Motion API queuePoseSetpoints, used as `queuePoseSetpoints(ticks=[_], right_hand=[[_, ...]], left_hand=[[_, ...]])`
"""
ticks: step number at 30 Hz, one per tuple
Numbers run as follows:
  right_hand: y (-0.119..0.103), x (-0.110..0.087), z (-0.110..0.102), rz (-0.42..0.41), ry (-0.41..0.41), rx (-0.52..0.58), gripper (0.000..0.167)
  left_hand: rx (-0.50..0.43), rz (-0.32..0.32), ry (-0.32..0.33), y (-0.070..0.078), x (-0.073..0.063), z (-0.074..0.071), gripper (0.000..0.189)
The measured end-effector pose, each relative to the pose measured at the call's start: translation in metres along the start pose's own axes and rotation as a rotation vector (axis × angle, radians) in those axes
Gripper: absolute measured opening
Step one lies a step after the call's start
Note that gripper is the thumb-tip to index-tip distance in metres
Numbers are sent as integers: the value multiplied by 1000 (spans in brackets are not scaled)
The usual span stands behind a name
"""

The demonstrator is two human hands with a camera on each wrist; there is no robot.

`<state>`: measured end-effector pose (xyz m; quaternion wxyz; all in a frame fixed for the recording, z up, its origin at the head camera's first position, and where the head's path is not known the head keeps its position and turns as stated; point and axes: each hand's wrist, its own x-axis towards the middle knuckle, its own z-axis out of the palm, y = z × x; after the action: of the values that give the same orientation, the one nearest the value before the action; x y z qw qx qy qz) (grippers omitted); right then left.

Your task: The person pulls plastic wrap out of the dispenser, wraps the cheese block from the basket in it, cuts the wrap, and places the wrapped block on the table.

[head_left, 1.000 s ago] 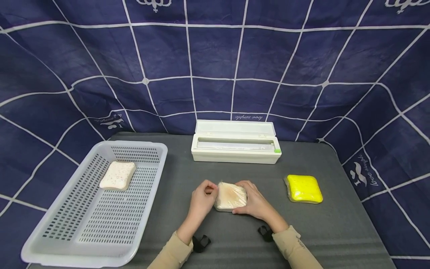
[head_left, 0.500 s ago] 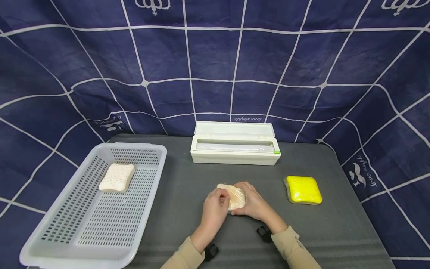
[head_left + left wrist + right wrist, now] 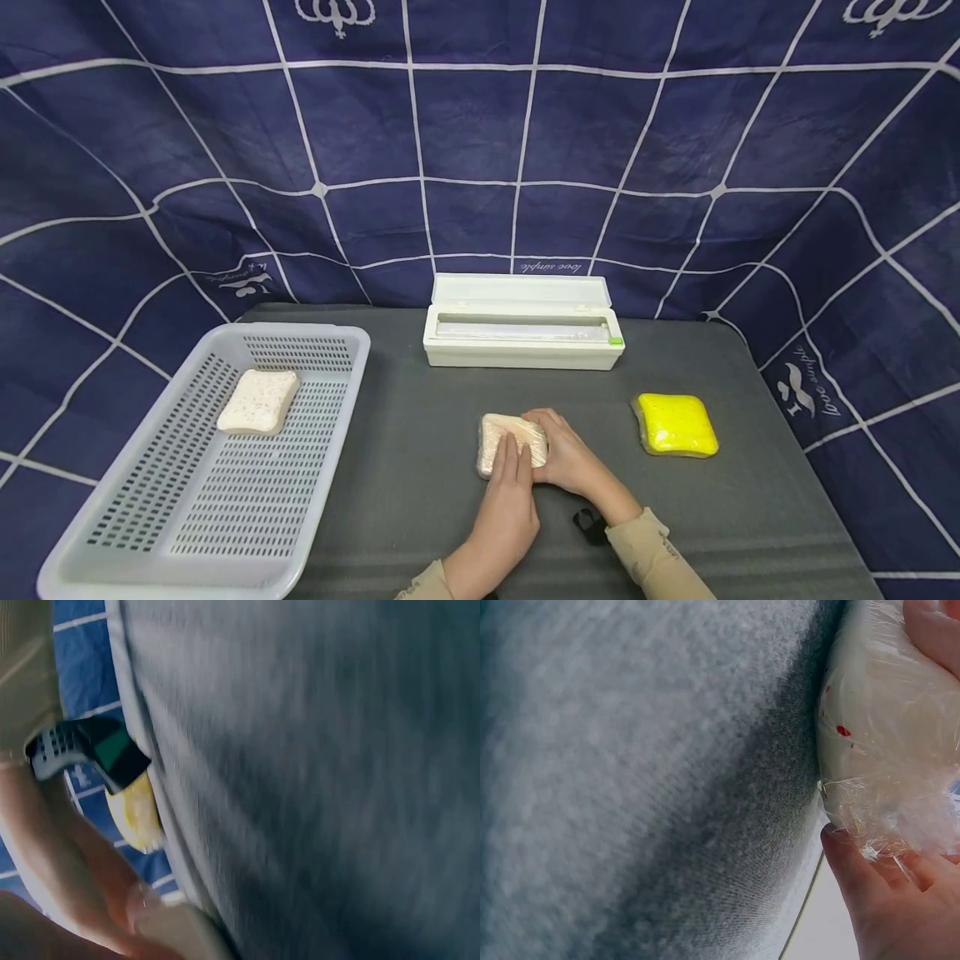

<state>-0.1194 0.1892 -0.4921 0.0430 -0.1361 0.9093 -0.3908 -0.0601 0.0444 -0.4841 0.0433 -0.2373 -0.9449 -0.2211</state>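
In the head view, a pale bread slice (image 3: 492, 430) wrapped in clear cling film lies at the front middle of the table. My left hand (image 3: 506, 504) rests its straight fingers on the slice's upper face, covering part of it. On the right side, my right hand (image 3: 572, 463) grips the slice's edge between thumb and fingers. The right wrist view shows crinkled film on the wrapped bread slice (image 3: 900, 727) and small red specks along its side. Part of that slice is cut off by the frame edge there.
A pale perforated basket (image 3: 341, 417) on the left contains a speckled white bread slice (image 3: 258, 402). Behind the hands stands a white cling film dispenser (image 3: 523, 355), lid raised. A film-wrapped yellow slice (image 3: 677, 425) lies to the right on the grey table (image 3: 420, 433).
My left hand has gone from pinching at the slice's left edge, across its top, to lying with straightened fingers on it. My right hand has kept its hold.
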Motion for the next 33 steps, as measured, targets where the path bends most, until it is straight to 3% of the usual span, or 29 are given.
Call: queuePoseSetpoints(ticks=[6, 8, 11, 13, 16, 18, 21, 24, 28, 33], right_hand=[[-1, 0, 0, 14, 0, 18, 76], [0, 0, 0, 10, -2, 20, 77], [1, -1, 1, 7, -4, 22, 80], [1, -1, 1, 8, -4, 24, 83], [2, -1, 1, 16, -5, 26, 87], [2, -1, 1, 22, -3, 35, 89], [2, 0, 1, 26, 3, 34, 91], [3, 0, 1, 19, -1, 27, 91], [5, 0, 1, 4, -16, 18, 91], [4, 0, 1, 9, -15, 29, 90]], left_hand=[[-44, 3, -128, 3, -4, -2, 67], [-67, 7, -129, 2, -3, -5, 63], [-142, -23, -52, -2, 1, -14, 48], [-187, -62, 56, -7, 6, -21, 34], [-208, -158, 201, -18, 13, -28, 21], [-235, -244, 225, -26, 18, -32, 23], [-322, -372, 148, -38, 26, -35, 40], [-427, -440, 33, -46, 32, -36, 52], [-450, -378, -57, -45, 31, -31, 53], [-258, -189, -109, -34, 22, -22, 51]])
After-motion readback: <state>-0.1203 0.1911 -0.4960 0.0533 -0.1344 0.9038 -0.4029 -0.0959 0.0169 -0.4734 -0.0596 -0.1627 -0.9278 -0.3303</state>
